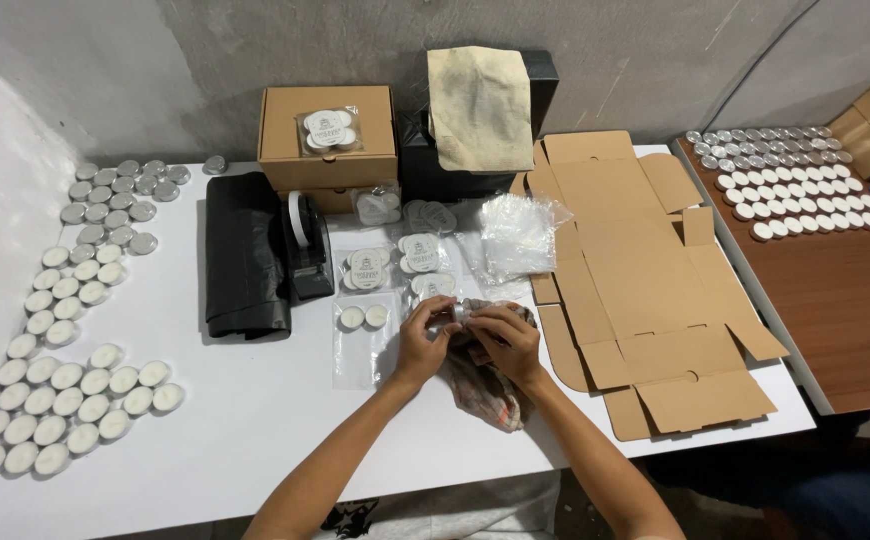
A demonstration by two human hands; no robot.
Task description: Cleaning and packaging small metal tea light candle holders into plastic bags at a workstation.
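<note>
I see both hands meeting at the white table's [255, 400] centre; left hand [423, 335] and right hand [503, 338] are clenched together on a small round silvery tealight cup [458, 312], held just above a crumpled checked cloth [485, 385]; my read: wiping the cup; best to turn it against the cloth with fingertips on the rim, pressing lightly so thin metal doesn't dent; a clear plastic bag with two white tealights [363, 330] lies just left; flat brown cardboard box blank [645, 290] to the right; rows of white tealights [65, 400] far left.

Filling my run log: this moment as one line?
left hand: on tealight | right hand: same, over cloth | table
</note>
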